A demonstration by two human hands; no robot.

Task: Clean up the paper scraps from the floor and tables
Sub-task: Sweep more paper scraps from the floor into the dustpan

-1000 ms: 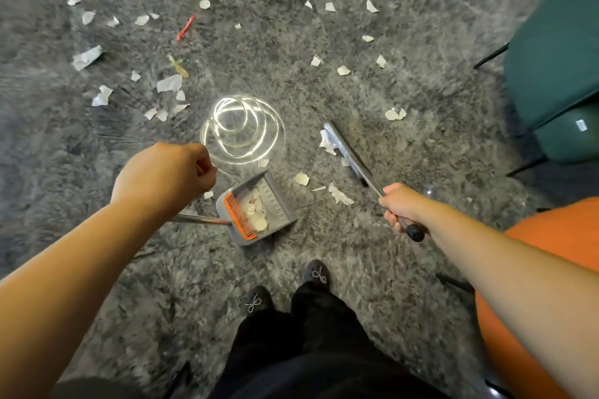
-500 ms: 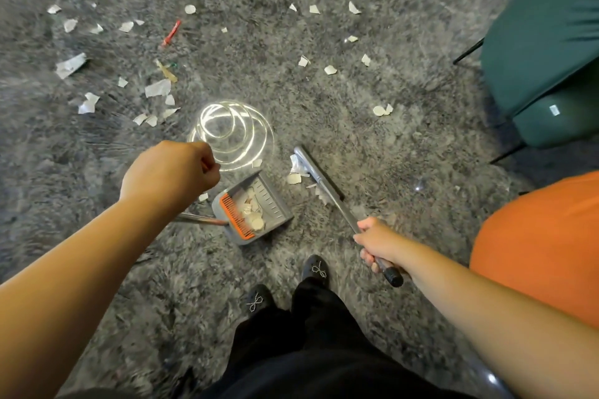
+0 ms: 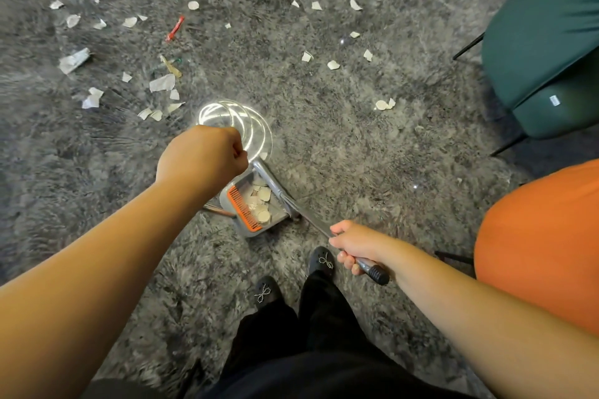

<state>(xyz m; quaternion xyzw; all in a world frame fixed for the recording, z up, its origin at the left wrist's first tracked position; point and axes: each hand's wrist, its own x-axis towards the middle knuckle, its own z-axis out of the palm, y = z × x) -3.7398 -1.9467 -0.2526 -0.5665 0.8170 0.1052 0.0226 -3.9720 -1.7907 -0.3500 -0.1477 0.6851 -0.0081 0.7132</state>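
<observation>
A grey dustpan (image 3: 250, 232) with an orange comb edge (image 3: 243, 208) sits on the grey carpet in front of my shoes, with several paper scraps (image 3: 264, 194) inside it. My left hand (image 3: 202, 155) is curled in a fist just above and left of the pan, over its metal handle (image 3: 217, 210); the handle's top is hidden under the hand. My right hand (image 3: 351, 244) grips the broom handle (image 3: 308, 217) near its black end cap. The broom head (image 3: 267, 176) lies at the pan's mouth. More paper scraps (image 3: 162, 82) are scattered on the carpet farther away.
A green chair (image 3: 544, 42) stands at the upper right and a large orange rounded object (image 3: 544, 243) at the right. A red wrapper (image 3: 175, 28) and a yellowish scrap (image 3: 170, 66) lie among the paper. A bright ring of reflected light (image 3: 236, 120) sits just beyond the pan.
My right hand has pulled the broom head left and toward me, up to the dustpan's mouth, and the scraps ahead of it have gone into the pan. My left hand kept its fist.
</observation>
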